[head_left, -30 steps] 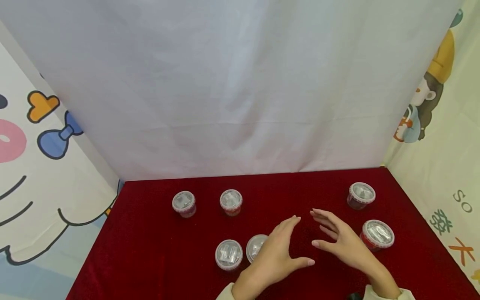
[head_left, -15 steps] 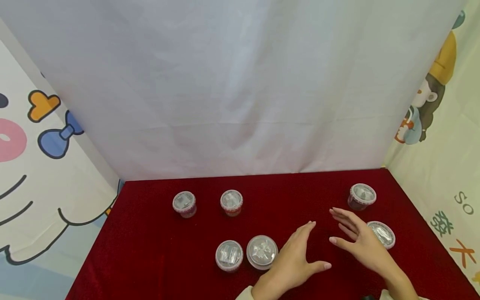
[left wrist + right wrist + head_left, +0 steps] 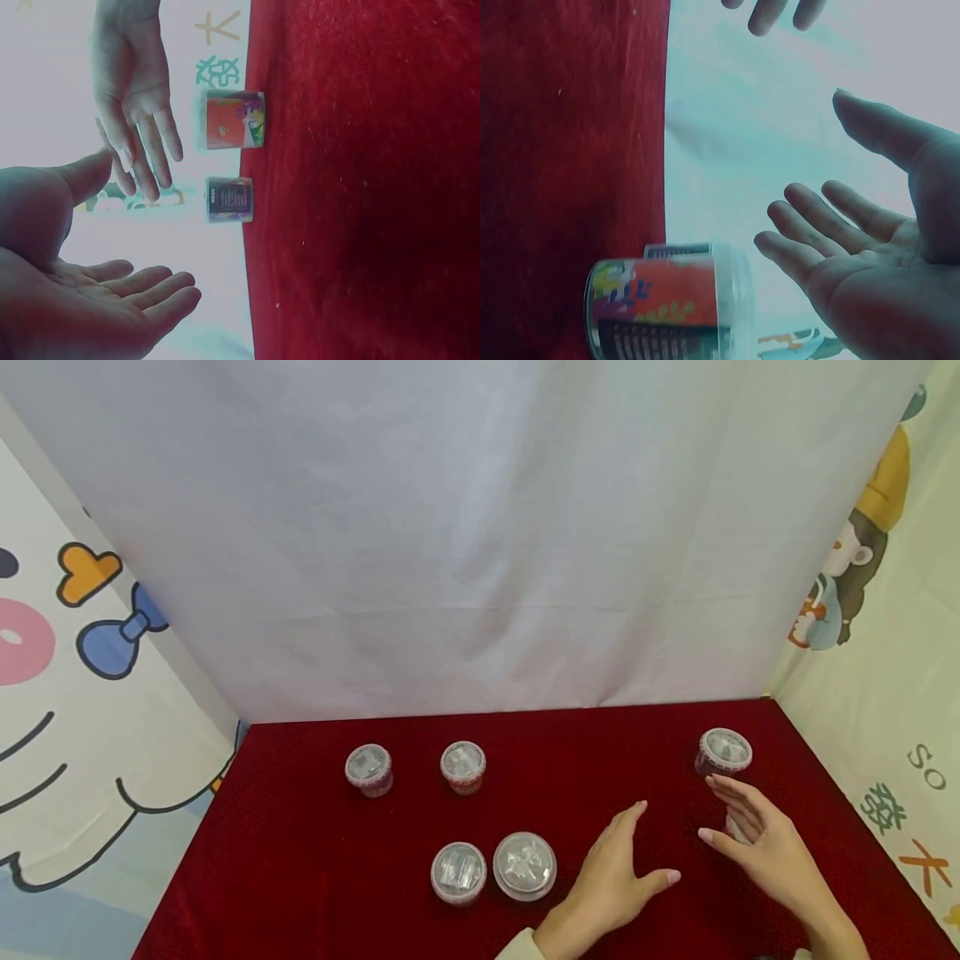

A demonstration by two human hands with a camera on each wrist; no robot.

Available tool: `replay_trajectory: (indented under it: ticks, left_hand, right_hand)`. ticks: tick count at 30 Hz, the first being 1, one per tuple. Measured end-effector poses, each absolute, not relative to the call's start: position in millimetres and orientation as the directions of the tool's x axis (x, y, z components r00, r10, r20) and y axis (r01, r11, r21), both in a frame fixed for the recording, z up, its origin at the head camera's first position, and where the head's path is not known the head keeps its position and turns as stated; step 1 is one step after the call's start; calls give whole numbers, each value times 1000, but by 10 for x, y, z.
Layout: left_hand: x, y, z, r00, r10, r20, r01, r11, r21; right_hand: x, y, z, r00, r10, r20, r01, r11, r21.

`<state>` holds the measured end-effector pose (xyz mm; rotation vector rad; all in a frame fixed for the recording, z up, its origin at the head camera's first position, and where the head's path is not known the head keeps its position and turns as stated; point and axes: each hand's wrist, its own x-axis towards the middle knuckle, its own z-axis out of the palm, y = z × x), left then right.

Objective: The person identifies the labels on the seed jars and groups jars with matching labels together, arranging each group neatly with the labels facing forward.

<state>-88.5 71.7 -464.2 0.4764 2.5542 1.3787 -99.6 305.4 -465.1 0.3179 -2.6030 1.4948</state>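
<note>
Both hands hover over the red cloth, apart from each other and holding nothing. My left hand (image 3: 611, 872) has its fingers and thumb spread, just right of a lidded tub (image 3: 525, 866). Farther right, my right hand (image 3: 776, 852) is likewise spread, and it hides most of another tub (image 3: 738, 832) behind it. In the right wrist view that tub (image 3: 660, 300) shows a red label with coloured splashes and a clear lid, close to the hand but apart from it. A darker-labelled tub (image 3: 723, 750) stands just beyond the right hand's fingertips.
Two tubs stand at the back left, one purplish (image 3: 368, 768) and one reddish (image 3: 462, 766). Another tub (image 3: 458, 872) sits beside the one near the left hand. A white curtain (image 3: 487, 543) rises behind the red cloth (image 3: 300, 835), with printed curtains at both sides.
Both hands have moved right across the cloth, keeping their spread shape. The tub left of my left hand came into full view, while the right-hand tub became mostly covered. No tub has moved.
</note>
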Motion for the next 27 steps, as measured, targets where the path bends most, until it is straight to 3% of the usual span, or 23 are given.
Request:
replay_trajectory:
  ticks: [17, 27]
  left_hand:
    - [-1000, 1026, -4758, -951, 293, -101, 44, 450, 892]
    - [-1049, 1215, -4720, -945, 309, -111, 53, 478, 877]
  right_hand:
    - [-922, 3386, -4801, -975, 56, 216, -135, 619, -773]
    - [-918, 3494, -4896, -975, 102, 200, -84, 662, -745]
